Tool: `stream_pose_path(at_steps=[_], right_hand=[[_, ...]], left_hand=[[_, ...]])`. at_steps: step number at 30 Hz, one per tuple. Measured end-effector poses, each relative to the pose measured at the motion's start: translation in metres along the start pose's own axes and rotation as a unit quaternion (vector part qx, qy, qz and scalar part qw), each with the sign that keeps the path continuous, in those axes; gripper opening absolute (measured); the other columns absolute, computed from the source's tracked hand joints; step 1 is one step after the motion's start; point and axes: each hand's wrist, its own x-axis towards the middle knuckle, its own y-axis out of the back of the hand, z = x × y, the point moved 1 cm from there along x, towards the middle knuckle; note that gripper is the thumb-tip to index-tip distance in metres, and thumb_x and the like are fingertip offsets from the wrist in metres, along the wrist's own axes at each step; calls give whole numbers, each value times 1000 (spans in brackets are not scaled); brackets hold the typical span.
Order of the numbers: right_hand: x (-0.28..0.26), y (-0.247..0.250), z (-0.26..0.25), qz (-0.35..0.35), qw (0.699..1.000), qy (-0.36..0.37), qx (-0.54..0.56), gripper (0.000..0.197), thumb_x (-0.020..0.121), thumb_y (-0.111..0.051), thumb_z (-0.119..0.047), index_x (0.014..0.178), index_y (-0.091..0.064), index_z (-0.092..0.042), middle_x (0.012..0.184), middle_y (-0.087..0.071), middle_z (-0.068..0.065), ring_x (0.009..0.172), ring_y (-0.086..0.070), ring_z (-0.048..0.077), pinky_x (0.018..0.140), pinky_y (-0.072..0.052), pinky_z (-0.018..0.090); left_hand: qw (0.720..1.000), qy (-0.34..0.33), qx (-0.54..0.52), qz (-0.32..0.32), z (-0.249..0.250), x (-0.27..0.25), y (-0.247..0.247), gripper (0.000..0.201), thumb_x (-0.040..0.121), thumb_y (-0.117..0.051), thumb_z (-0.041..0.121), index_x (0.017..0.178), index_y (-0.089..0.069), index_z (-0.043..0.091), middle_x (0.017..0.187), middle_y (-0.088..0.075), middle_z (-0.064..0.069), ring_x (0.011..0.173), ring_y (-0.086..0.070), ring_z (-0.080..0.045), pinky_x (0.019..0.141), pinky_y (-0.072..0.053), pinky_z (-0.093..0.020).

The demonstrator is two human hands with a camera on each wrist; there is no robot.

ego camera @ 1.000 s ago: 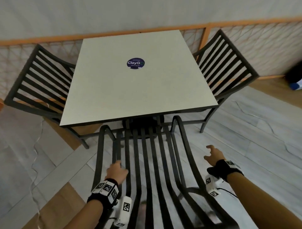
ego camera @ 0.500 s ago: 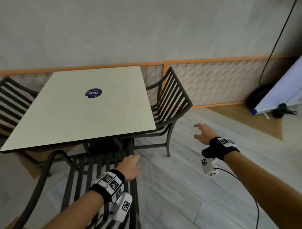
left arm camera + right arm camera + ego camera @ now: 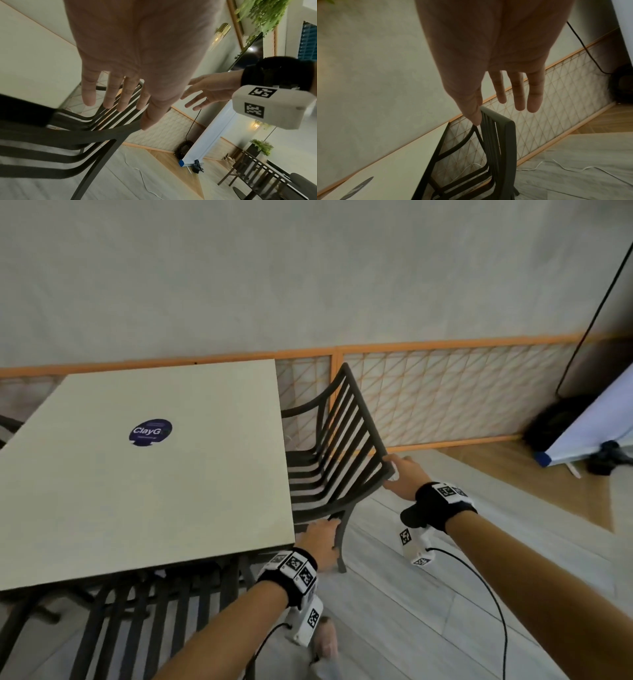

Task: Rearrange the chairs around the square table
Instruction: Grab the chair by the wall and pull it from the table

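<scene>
A square beige table [image 3: 154,491] with a blue sticker [image 3: 150,432] fills the left of the head view. A black slatted metal chair [image 3: 342,453] stands at the table's right side, its seat partly under the top. My right hand [image 3: 402,475] is at the near top corner of the chair's back; in the right wrist view its fingers [image 3: 518,94] are straight and the thumb lies against the top rail [image 3: 510,124]. My left hand [image 3: 320,542] hovers by the chair's near armrest, its fingers [image 3: 120,97] straight above the arm [image 3: 102,135]. A second chair [image 3: 164,611] stands tucked at the near side.
An orange-framed lattice fence [image 3: 445,395] runs along the wall behind the chair. A white rolled banner [image 3: 589,433] and a black cable coil [image 3: 555,422] lie at the right. Wrist cables [image 3: 479,587] hang over grey floorboards. Another table set [image 3: 257,173] shows in the left wrist view.
The view has swung right. Both hands have left the near chair and reached the right-hand chair: the right hand to its back corner, the left to its armrest.
</scene>
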Motion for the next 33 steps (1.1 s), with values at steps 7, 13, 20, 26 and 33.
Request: stream_pose_path(at_steps=[7,13,20,26,33], right_hand=[[123,-7,3,24,996,-52,70,63,88,-59,-11,142,-29,-19,125,-51,24,114,-53,41,96,-47,46],[172,-50,22,101,994,-21,29,72,92,-49,-8,150,-10,-27,97,-60,14,60,-49,13,57,-42,25],[201,-46,25,95,995,-23,14,77,94,-43,-2,152,1,-27,61,-42,-6,49,-44,7,45,-33,19],[223,-35,34,100,994,-31,23,80,91,-44,2,151,-3,-34,76,-57,12,61,-58,25,58,-51,35],[206,-38,50,117,991,-45,44,83,89,-47,2,150,-3,-34,73,-55,3,55,-50,11,59,-46,29]], left_hand=[[996,81,-38,-13,-9,136,-8,75,86,-62,6,147,-20,20,150,-28,-13,135,-32,-34,110,-38,-48],[988,121,-45,-81,-47,189,-32,63,91,-58,22,145,-25,24,154,-26,-6,142,-20,-31,110,-28,-65],[976,142,-152,-58,-53,226,-43,40,97,-45,12,132,-46,30,134,-52,-6,136,-33,-31,110,-12,-73],[977,145,-139,-74,-37,251,-39,44,96,-46,7,132,-44,33,132,-50,-5,134,-35,-33,107,-15,-76],[977,136,-145,-76,-34,237,-51,36,98,-44,18,132,-45,31,131,-51,-6,132,-36,-32,108,-13,-76]])
